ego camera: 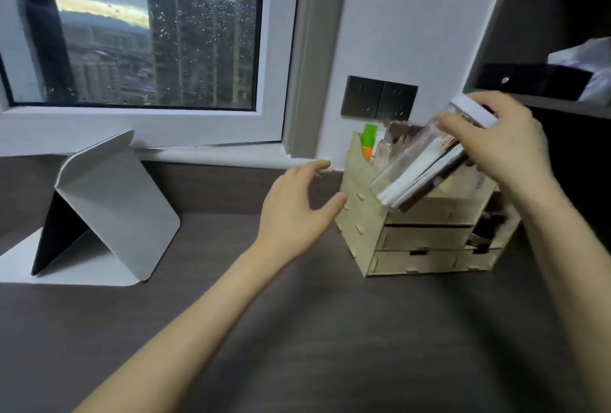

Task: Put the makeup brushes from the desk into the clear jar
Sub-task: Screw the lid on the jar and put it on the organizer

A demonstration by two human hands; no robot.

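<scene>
Clear jar (426, 161), brushes (416, 174) inside and capped, tilts above the wooden organiser (413, 234) in the gripping right hand (506, 144); left hand (297, 210) spread empty; setting it down upright seems next.

Both bare forearms reach forward from the lower edge of the view. The left hand (297, 210) is held out in the air, palm turned toward the right, fingers spread and loosely curved, thumb apart, gripping nothing. The right hand (506, 144) is raised higher, wrist bent, its fingers and thumb wrapped around a tilted clear jar (426, 164)
</scene>
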